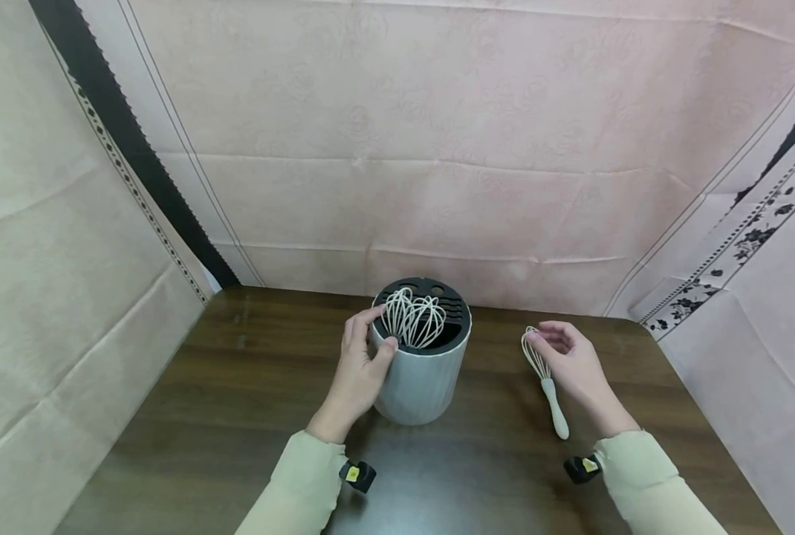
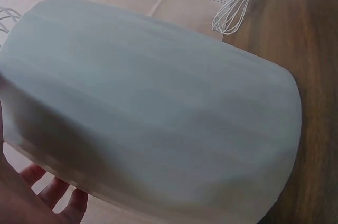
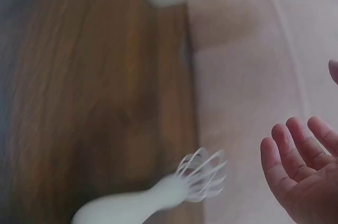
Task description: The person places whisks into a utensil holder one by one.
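A pale grey, ribbed utensil holder [image 1: 416,390] with a black slotted lid [image 1: 461,316] stands upright on the table. Two white wire whisk heads [image 1: 414,321] stick up from its large opening; their handles are hidden inside. My left hand [image 1: 357,368] grips the holder at its upper left side, and in the left wrist view its fingers [image 2: 55,192] curl along the wall. To the right lies a small whisk [image 1: 551,397] with a pale handle, its wires pointing away from me. Over those wires hovers my right hand [image 1: 574,364], fingers loosely bent and apart from the whisk in the right wrist view.
The dark brown wooden table [image 1: 277,416] ends at a back edge against a pale cloth backdrop [image 1: 437,208]. Cloth walls with dark patterned borders [image 1: 748,249] flank both sides. Each wrist carries a small black camera [image 1: 360,475].
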